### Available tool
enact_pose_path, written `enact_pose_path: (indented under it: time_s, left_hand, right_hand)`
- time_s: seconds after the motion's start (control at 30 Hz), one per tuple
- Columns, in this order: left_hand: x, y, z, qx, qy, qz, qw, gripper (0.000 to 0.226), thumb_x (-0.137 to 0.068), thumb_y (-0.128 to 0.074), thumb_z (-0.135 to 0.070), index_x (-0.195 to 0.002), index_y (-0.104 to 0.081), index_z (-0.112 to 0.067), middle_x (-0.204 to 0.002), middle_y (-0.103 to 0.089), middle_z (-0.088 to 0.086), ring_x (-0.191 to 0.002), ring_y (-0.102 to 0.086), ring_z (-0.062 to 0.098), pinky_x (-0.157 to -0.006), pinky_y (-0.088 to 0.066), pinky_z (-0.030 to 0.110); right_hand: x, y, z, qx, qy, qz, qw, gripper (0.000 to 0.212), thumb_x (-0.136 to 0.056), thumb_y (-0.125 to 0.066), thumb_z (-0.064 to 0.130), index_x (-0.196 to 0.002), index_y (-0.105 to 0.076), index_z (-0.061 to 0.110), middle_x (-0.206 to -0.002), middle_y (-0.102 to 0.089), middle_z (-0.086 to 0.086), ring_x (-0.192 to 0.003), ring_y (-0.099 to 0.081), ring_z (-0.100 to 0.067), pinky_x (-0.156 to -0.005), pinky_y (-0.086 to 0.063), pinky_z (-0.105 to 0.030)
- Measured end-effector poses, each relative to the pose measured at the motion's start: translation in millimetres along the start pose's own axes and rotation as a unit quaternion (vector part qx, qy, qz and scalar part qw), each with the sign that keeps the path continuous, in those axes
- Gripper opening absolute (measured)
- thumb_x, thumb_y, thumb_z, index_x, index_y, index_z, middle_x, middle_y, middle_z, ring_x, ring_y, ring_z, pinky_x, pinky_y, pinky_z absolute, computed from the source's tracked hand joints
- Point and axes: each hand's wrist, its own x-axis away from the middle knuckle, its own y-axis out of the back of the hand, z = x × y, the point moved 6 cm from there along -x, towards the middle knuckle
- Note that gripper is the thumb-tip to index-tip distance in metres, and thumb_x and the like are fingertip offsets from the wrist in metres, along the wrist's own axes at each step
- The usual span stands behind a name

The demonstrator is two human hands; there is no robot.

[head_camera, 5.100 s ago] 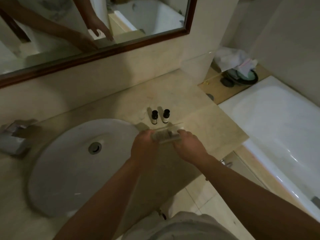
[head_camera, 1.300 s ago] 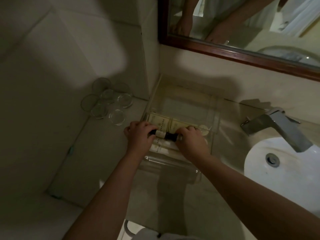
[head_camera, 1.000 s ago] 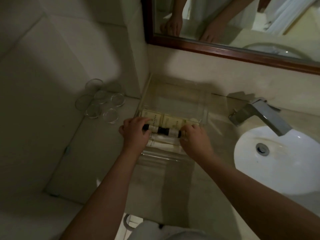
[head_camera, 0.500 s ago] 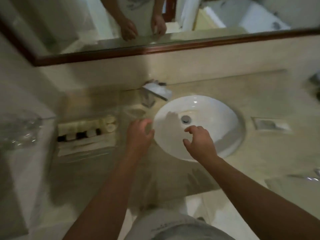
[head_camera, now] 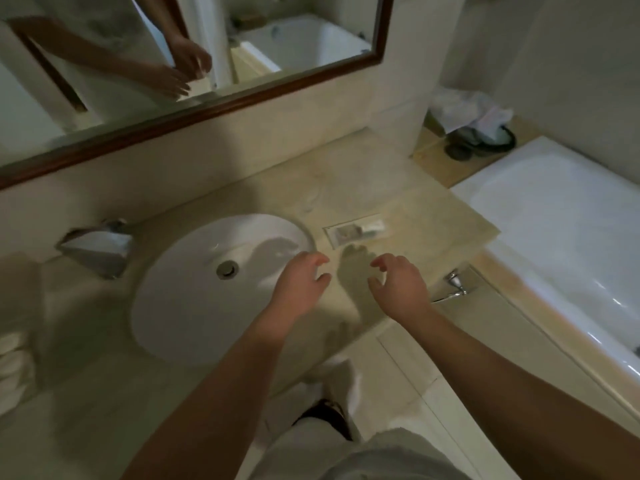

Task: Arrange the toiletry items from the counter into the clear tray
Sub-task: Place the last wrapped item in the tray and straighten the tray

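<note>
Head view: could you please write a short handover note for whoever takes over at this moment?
Left hand: empty, fingers loosely curled, over the right rim of the white round sink.
Right hand: empty, fingers loosely curled, above the beige stone counter.
Things: small clear flat packet lies on the counter just beyond both hands; clear plastic tray at the far left edge, blurred.
Done: pale items seem to lie in the tray.
Left: carry the packet to the tray.

One wide-angle camera, worn on the head, looks forward and steeply down at the desk point(head_camera: 346, 174). The sink point(head_camera: 194, 306) lies close below, the mirror point(head_camera: 294, 46) ahead, the bathtub point(head_camera: 554, 220) rightward.
</note>
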Motion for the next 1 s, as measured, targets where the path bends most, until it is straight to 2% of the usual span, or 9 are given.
enact_pose_path:
  time_s: [0.2,0.3,0.43,0.47,0.53,0.6,0.67,0.83,1.0]
  left_hand:
    - [-91.2,-34.6,0.6,-0.056,0.004,-0.008,0.998,0.026,-0.086,-0.059,-0.016,-0.111,-0.064,-0.012,-0.112,-0.066,0.012,-0.105,-0.060,0.029,-0.093,-0.045,0.034]
    - [-128.1,-42.9,10.5,-0.070,0.030,-0.021,0.997,0.027,-0.084,-0.056,-0.034,-0.104,-0.064,-0.019,-0.104,-0.066,0.011,-0.098,-0.060,0.031,-0.084,-0.048,0.037]
    - [-153.8,-63.8,18.2,-0.154,0.055,-0.033,0.986,0.045,-0.082,-0.056,-0.033,-0.124,-0.056,-0.017,-0.119,-0.057,0.013,-0.111,-0.052,0.035,-0.093,-0.043,0.041]
    - [-158.7,-67.9,17.1,-0.180,0.065,-0.023,0.981,0.042,-0.081,-0.058,-0.033,-0.121,-0.057,-0.018,-0.117,-0.058,0.012,-0.109,-0.052,0.036,-0.090,-0.044,0.041]
    - [-166.7,-72.1,14.8,-0.212,0.102,0.015,0.972,0.030,-0.076,-0.063,-0.037,-0.101,-0.062,-0.022,-0.104,-0.063,0.008,-0.102,-0.056,0.035,-0.078,-0.046,0.039]
    - [-168.0,-74.6,15.9,-0.191,0.146,0.053,0.969,0.023,-0.072,-0.065,-0.039,-0.083,-0.058,-0.020,-0.091,-0.064,0.008,-0.092,-0.060,0.033,-0.070,-0.046,0.036]
    - [-160.8,-76.0,21.5,-0.124,0.193,0.059,0.972,0.022,-0.075,-0.067,-0.033,-0.079,-0.056,-0.016,-0.085,-0.063,0.011,-0.085,-0.062,0.032,-0.069,-0.046,0.036]
    - [-118.8,-54.4,15.1,-0.023,0.258,-0.069,0.963,0.019,-0.078,-0.069,-0.021,-0.072,-0.058,-0.007,-0.071,-0.060,0.014,-0.070,-0.057,0.028,-0.059,-0.037,0.032]
    - [-49.9,-27.7,-3.3,0.030,0.282,-0.171,0.944,0.014,-0.075,-0.072,-0.014,-0.070,-0.061,-0.009,-0.064,-0.062,0.009,-0.058,-0.057,0.020,-0.052,-0.041,0.023]
  right_hand:
    - [-60.4,5.4,-36.3,0.006,-0.004,0.031,0.999,0.034,-0.081,-0.063,0.028,-0.114,-0.060,0.018,-0.109,-0.062,-0.009,-0.102,-0.058,-0.029,-0.085,-0.049,-0.039]
    - [-90.6,8.5,-53.6,0.015,-0.012,0.057,0.998,0.034,-0.082,-0.062,0.028,-0.115,-0.060,0.019,-0.109,-0.061,-0.008,-0.102,-0.057,-0.027,-0.087,-0.049,-0.037]
    - [-128.5,9.4,-73.4,0.017,-0.013,0.083,0.996,0.034,-0.085,-0.060,0.029,-0.118,-0.058,0.020,-0.115,-0.058,-0.008,-0.108,-0.054,-0.028,-0.091,-0.045,-0.038]
    - [-136.3,9.5,-76.3,0.013,-0.008,0.086,0.996,0.034,-0.087,-0.060,0.028,-0.119,-0.057,0.020,-0.116,-0.058,-0.008,-0.109,-0.054,-0.027,-0.091,-0.045,-0.038]
    - [-146.9,10.0,-80.1,0.003,0.002,0.090,0.996,0.033,-0.088,-0.060,0.028,-0.119,-0.058,0.020,-0.117,-0.058,-0.007,-0.107,-0.055,-0.026,-0.087,-0.045,-0.036]
    - [-152.5,12.0,-82.6,-0.008,0.006,0.098,0.995,0.032,-0.087,-0.061,0.029,-0.118,-0.058,0.021,-0.116,-0.059,-0.004,-0.107,-0.055,-0.024,-0.086,-0.042,-0.033]
    - [-159.5,12.3,-83.8,-0.021,0.019,0.113,0.993,0.032,-0.087,-0.062,0.028,-0.117,-0.059,0.020,-0.115,-0.059,-0.004,-0.107,-0.055,-0.023,-0.089,-0.041,-0.032]
    - [-180.3,5.9,-58.7,-0.057,0.084,0.170,0.980,0.034,-0.084,-0.062,0.021,-0.117,-0.060,0.015,-0.114,-0.062,-0.009,-0.106,-0.059,-0.029,-0.090,-0.045,-0.035]
    - [-161.8,-10.2,-3.9,-0.109,0.118,0.220,0.962,0.044,-0.084,-0.063,0.029,-0.125,-0.053,0.016,-0.124,-0.059,-0.008,-0.114,-0.056,-0.028,-0.095,-0.045,-0.036]
